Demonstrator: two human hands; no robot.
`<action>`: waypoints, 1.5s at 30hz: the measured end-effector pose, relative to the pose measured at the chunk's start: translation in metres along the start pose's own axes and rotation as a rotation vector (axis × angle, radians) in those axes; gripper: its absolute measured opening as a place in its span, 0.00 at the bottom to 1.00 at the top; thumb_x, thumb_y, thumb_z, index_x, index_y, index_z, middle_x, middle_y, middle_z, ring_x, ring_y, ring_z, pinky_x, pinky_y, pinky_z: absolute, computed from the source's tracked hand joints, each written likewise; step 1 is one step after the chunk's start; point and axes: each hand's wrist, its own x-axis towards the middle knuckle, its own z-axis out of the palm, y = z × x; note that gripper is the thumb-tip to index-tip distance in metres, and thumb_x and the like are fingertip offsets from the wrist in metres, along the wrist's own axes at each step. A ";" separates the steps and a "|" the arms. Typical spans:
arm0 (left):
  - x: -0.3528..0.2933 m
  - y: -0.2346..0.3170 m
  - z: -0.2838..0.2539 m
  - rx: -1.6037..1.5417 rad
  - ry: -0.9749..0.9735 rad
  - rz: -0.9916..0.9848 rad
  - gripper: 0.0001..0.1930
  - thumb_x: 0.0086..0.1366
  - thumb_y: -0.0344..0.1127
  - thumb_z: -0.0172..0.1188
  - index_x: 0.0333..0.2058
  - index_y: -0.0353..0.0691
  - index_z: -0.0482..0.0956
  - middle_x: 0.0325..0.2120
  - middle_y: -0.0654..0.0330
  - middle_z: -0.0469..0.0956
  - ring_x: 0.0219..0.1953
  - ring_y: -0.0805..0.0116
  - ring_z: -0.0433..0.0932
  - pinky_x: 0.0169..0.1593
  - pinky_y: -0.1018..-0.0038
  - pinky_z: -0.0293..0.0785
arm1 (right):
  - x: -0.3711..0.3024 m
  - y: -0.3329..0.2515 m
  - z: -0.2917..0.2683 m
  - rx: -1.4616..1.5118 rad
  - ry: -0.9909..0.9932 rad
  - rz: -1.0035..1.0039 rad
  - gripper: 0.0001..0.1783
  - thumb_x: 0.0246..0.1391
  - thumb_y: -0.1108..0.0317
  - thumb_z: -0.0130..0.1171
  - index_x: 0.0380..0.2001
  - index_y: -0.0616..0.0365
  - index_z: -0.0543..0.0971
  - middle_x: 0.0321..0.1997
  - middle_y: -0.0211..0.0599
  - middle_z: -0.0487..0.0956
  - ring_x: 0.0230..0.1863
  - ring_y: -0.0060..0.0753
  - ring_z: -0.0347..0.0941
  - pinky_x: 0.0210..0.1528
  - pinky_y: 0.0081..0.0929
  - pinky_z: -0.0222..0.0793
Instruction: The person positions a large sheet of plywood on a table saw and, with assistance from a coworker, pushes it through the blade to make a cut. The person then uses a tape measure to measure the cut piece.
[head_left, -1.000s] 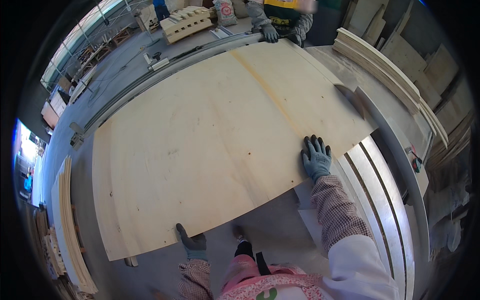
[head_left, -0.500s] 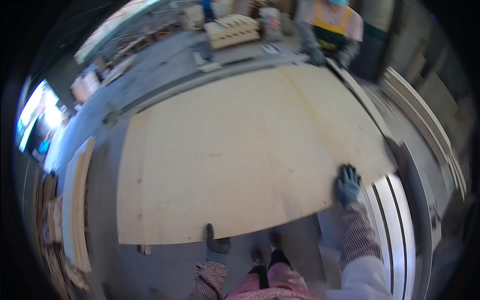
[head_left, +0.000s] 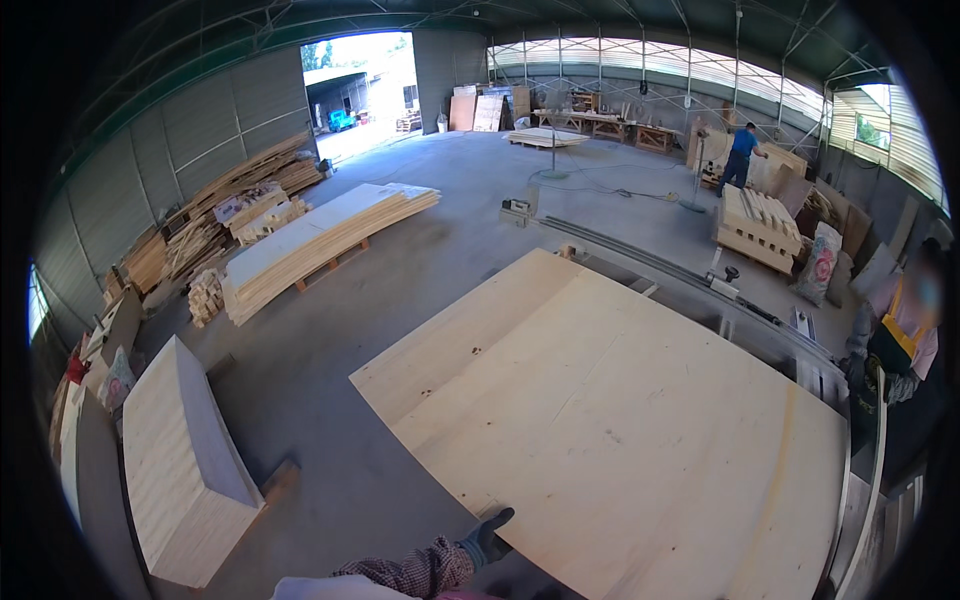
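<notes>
A large pale plywood sheet [head_left: 610, 430] lies across the right half of the view, with a yellowish stripe along its right part and several dark knots. My left hand [head_left: 487, 540], in a dark grey-blue glove and checked sleeve, grips the sheet's near left edge. Its thumb rests on top and the fingers are hidden underneath. My right hand is out of view. Beyond the sheet's far edge runs a long metal rail [head_left: 670, 265] of a machine.
At the right edge, a co-worker [head_left: 895, 340] in gloves and apron stands by a narrow wooden strip [head_left: 868, 500]. Stacked boards [head_left: 320, 235] and a plywood stack [head_left: 190, 450] occupy the left. Further off, another person [head_left: 740, 157] in blue stands near slotted wooden pieces [head_left: 757, 228].
My view has swung up and to the left, bringing in more of the workshop. My right hand has left the picture; my left hand still holds the sheet's edge.
</notes>
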 end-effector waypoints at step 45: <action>-0.154 -0.036 -0.151 0.046 -0.243 -0.090 0.20 0.59 0.42 0.57 0.45 0.36 0.70 0.39 0.55 0.77 0.38 0.64 0.77 0.40 0.70 0.74 | -0.170 0.061 -0.083 0.148 0.214 -0.223 0.29 0.61 0.48 0.31 0.58 0.51 0.63 0.59 0.35 0.65 0.56 0.42 0.64 0.50 0.44 0.60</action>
